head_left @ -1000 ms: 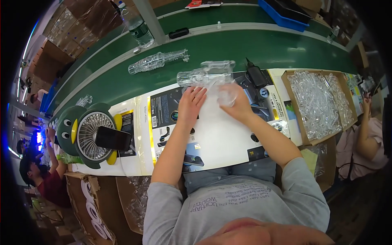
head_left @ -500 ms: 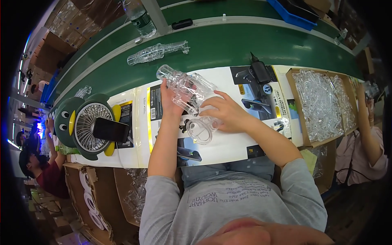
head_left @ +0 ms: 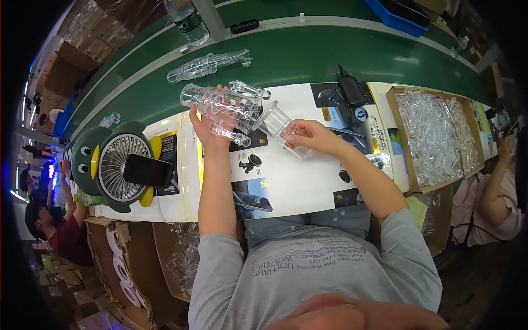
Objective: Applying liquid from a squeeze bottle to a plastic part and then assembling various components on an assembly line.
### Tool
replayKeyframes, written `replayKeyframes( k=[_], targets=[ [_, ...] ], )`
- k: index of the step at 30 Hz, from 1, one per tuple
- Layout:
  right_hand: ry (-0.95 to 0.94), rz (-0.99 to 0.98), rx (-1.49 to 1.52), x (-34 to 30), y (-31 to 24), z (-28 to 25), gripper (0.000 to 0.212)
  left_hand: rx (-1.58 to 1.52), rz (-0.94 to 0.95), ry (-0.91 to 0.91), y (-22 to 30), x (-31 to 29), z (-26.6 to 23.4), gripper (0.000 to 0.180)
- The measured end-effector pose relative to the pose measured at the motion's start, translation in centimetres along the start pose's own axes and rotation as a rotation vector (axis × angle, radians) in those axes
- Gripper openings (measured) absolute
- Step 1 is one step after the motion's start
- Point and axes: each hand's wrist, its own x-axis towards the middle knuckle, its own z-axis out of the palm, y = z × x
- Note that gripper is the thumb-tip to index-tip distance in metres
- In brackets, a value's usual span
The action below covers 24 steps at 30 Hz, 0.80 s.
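Across my left hand lies a clear plastic tubular body with a round open end at the left and clear arms along its sides. The left fingers curl up around it from below. My right hand pinches a clear plastic cup-shaped part with a wide flanged rim. That rim faces the right end of the tubular body, close to it; whether the two touch I cannot tell. Beyond my hands, a similar clear tubular assembly rests on the green bench.
To the right stands a cardboard box full of small clear parts. A black dropper-tipped bottle sits beyond my right hand. At left are a penguin-shaped fan and a phone against it. Co-workers sit on both sides.
The tubular body has moved left and turned more level in my left hand. My right hand has raised the cup-shaped part, swinging its wide rim up toward the body's right end.
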Motion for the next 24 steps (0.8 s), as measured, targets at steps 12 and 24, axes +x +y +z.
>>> replayKeyframes(
  k=[12, 24],
  targets=[
    [-0.125, 0.154, 0.105, 0.0, -0.35, -0.01, 0.031, -0.032, -0.128, -0.255, -0.02, -0.6, 0.14, 0.057],
    [-0.124, 0.146, 0.131, -0.03, -0.04, -0.25, 0.032, 0.025, -0.093, -0.204, -0.38, -0.73, 0.55, 0.052]
  ],
)
